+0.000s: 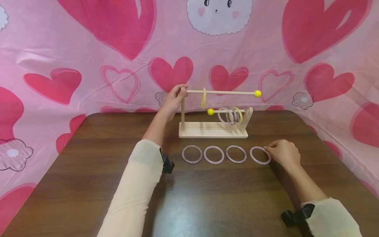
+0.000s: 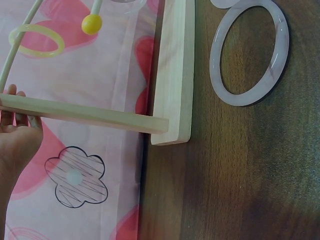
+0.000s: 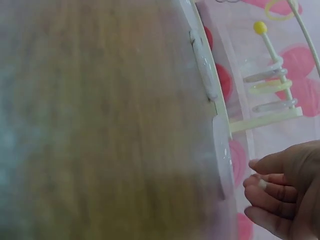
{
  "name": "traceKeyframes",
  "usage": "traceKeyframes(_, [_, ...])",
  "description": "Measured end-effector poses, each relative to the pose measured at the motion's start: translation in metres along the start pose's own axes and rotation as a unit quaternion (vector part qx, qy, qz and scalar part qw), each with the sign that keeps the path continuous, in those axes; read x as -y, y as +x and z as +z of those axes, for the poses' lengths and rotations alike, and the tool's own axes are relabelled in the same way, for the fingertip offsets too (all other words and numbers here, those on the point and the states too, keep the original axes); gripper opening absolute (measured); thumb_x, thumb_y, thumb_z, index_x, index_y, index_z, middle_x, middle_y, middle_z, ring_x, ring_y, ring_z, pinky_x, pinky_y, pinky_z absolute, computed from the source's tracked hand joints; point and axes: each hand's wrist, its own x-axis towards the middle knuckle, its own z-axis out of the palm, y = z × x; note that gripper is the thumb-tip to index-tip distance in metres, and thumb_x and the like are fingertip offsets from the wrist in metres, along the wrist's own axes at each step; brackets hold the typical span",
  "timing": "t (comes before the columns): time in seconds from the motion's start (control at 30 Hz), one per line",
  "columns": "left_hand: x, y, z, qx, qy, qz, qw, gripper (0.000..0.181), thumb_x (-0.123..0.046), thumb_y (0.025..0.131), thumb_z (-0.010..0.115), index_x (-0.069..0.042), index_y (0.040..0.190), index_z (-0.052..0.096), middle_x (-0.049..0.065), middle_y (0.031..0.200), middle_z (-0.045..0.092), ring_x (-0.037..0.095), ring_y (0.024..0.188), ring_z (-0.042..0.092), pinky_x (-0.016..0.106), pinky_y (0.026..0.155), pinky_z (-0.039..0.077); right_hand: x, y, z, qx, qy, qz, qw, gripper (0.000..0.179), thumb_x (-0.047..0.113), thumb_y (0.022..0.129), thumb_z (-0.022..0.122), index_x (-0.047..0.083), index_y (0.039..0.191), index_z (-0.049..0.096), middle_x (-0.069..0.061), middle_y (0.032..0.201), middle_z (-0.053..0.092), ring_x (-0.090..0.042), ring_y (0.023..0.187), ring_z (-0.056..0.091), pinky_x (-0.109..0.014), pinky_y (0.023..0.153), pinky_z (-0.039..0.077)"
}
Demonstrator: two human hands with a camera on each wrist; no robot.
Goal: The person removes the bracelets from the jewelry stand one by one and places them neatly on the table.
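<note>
A wooden stand [image 1: 213, 130] carries two rods with yellow ball ends. My left hand [image 1: 173, 100] grips the top of its left post [image 2: 85, 114], thumb in front and fingers behind. One yellow ring [image 1: 203, 102] hangs from the upper rod [image 1: 228, 92]. On the lower rod, several pale rings and a yellow one hang near the right support. My right hand [image 1: 284, 154] is at the right edge of the rightmost pale purple ring [image 1: 262, 163], fingers loosely bent. In the right wrist view, a small gap shows between the fingertips [image 3: 254, 164] and that ring [image 3: 222, 155].
Three more pale purple rings lie flat in a row to the left, among them the leftmost ring [image 1: 191, 162], in front of the stand's base. The brown wooden table [image 1: 207, 200] ends at a pink cloth [image 1: 97, 65] printed with hearts.
</note>
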Motion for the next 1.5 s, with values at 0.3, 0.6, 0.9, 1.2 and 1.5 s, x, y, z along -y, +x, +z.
traceKeyframes(0.3, [0.0, 0.002, 0.002, 0.005, -0.009, -0.002, 0.9999, 0.038, -0.021, 0.096, 0.048, -0.002, 0.129, 0.046, 0.024, 0.121, 0.05, 0.025, 0.111, 0.049, 0.033, 0.099, 0.032, 0.025, 0.002, -0.006, 0.014, 0.034, -0.04, 0.9985, 0.026, 0.033, 0.083, 0.064, 0.009, 0.086, 0.074, 0.007, 0.059, 0.063, -0.014, 0.059, 0.057, -0.033, 0.05, 0.04])
traceKeyframes(0.6, [0.0, 0.002, 0.004, 0.002, -0.004, -0.005, 1.0, 0.036, -0.021, 0.096, 0.049, -0.004, 0.127, 0.047, 0.016, 0.121, 0.053, 0.027, 0.114, 0.049, 0.033, 0.099, 0.033, 0.044, 0.006, -0.007, -0.001, 0.044, -0.086, 0.9953, 0.025, 0.03, 0.083, 0.067, 0.007, 0.087, 0.073, 0.005, 0.055, 0.061, -0.016, 0.06, 0.058, -0.036, 0.056, 0.041])
traceKeyframes(0.9, [-0.002, 0.001, 0.002, 0.001, -0.003, -0.005, 1.0, 0.037, -0.022, 0.096, 0.048, -0.004, 0.128, 0.047, 0.016, 0.121, 0.053, 0.025, 0.112, 0.05, 0.033, 0.099, 0.033, 0.067, 0.012, -0.011, -0.01, 0.07, -0.094, 0.993, 0.025, 0.029, 0.084, 0.065, 0.006, 0.088, 0.074, -0.001, 0.064, 0.067, -0.031, 0.078, 0.063, -0.047, 0.067, 0.044])
traceKeyframes(1.2, [-0.001, 0.001, 0.001, 0.001, 0.001, -0.011, 0.9999, 0.037, -0.024, 0.096, 0.047, -0.005, 0.128, 0.047, 0.015, 0.119, 0.053, 0.024, 0.112, 0.05, 0.033, 0.1, 0.032, 0.097, 0.022, -0.022, -0.033, 0.099, -0.123, 0.9869, 0.025, 0.026, 0.084, 0.067, 0.002, 0.089, 0.073, -0.003, 0.062, 0.067, -0.02, 0.061, 0.064, -0.042, 0.067, 0.043])
traceKeyframes(1.5, [-0.001, 0.0, 0.0, -0.002, -0.006, -0.011, 0.9999, 0.036, -0.023, 0.095, 0.048, -0.006, 0.127, 0.048, 0.015, 0.119, 0.053, 0.024, 0.112, 0.049, 0.034, 0.1, 0.032, 0.128, 0.032, -0.03, -0.021, 0.147, -0.132, 0.98, 0.024, 0.025, 0.082, 0.07, 0.003, 0.091, 0.073, -0.006, 0.068, 0.069, -0.018, 0.062, 0.066, -0.029, 0.059, 0.043])
